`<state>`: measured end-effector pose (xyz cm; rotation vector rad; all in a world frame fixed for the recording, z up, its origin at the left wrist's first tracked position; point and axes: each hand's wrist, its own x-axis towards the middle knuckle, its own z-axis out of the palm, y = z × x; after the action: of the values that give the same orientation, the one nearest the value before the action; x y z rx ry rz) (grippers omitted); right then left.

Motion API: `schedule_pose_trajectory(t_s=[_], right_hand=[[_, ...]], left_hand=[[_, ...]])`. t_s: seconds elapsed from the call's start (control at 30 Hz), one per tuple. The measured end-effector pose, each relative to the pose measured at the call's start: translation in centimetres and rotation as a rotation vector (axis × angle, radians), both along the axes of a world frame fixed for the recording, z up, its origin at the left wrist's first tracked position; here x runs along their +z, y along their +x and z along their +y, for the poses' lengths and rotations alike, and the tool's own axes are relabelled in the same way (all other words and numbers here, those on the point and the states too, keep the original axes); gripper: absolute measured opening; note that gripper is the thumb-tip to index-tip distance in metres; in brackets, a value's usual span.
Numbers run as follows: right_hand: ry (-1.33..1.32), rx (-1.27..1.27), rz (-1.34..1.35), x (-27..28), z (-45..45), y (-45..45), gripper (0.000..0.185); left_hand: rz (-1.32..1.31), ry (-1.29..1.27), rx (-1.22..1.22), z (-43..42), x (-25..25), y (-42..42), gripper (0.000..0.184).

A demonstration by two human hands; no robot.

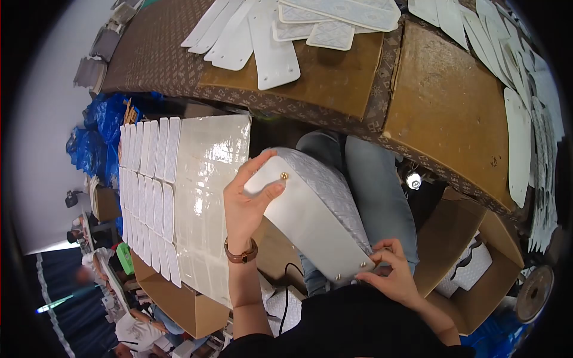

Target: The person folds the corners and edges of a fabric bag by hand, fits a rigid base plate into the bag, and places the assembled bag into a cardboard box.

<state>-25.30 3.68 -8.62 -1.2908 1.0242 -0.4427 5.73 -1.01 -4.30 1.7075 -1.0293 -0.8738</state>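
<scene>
White panel (310,224), one, with three studs (285,176); left fingers (250,170) and right fingers (378,280) grasp opposite ends.

The long white panel (310,221) in your grasp looked smooth, satiny and leather-like; its silvery-grey quilted side (322,185) shone along the creases. The round gold stud (285,176) gleamed like polished metal. Beside you, the pale flat board (209,191) was glossy, the brown open box (450,241) matt cardboard, your blue trousers (382,191) soft denim, the bunched blue bags (110,116) crinkled plastic.
</scene>
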Motion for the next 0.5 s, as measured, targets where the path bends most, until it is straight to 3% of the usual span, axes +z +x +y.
schedule_pose_trajectory(t_s=[0.1, 0.23, 0.3, 0.37, 0.43, 0.5], right_hand=[[0.136, 0.040, 0.098, -0.9, 1.7, -1.5, 0.027], [0.258, 0.044, -0.041, -0.7, 1.9, -0.7, 0.023], [0.161, -0.039, -0.253, 0.0, 1.1, -0.3, 0.018], [0.109, -0.088, -0.357, 1.2, -0.5, 0.4, 0.017], [-0.175, -0.063, -0.435, 3.5, -4.3, 1.5, 0.013], [-0.194, -0.112, -0.446, 6.2, -7.4, 2.8, 0.012]], left_hand=[[0.062, -0.067, 0.013, 0.4, -0.4, -0.1, 0.048], [0.023, -0.069, 0.018, 1.6, 0.8, 0.7, 0.047], [-0.046, -0.084, 0.176, 4.7, 2.0, 2.1, 0.050], [-0.016, -0.270, 0.357, 8.2, 2.9, 3.0, 0.049], [-0.124, -0.333, 0.315, 12.5, 3.4, 5.0, 0.048], [-0.113, -0.125, 0.188, 16.3, 4.7, 5.5, 0.044]])
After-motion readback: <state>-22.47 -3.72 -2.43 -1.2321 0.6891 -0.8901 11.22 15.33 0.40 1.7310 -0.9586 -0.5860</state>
